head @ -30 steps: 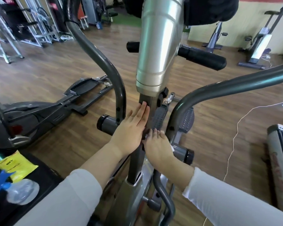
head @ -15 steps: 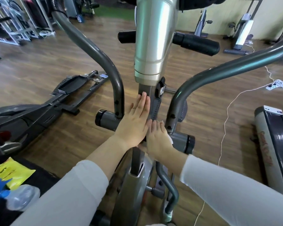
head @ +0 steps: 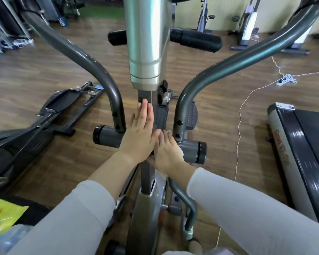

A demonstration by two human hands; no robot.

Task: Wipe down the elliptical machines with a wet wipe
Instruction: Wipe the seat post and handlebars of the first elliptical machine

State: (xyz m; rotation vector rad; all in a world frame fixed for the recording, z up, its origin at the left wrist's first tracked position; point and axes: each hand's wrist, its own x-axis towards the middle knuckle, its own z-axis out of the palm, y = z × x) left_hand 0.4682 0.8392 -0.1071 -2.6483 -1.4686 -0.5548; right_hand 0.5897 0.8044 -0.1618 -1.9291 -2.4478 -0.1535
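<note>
Long light grey sleeves [head: 75, 216], bare hands [head: 138, 142]

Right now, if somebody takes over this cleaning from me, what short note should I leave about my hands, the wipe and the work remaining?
Left hand: flat, with straight fingers resting on the dark centre post just under the silver cover; it holds nothing.
Right hand: lower, on the post's right side, pressing the wet wipe against it; white edges show beside the fingers.
Supplies: yellow pack at the lower left edge.
Done: wiping of the post is under way; which parts are already clean cannot be seen.
Left: probably the rest of the post, the silver cover and both grey swing arms.
</note>
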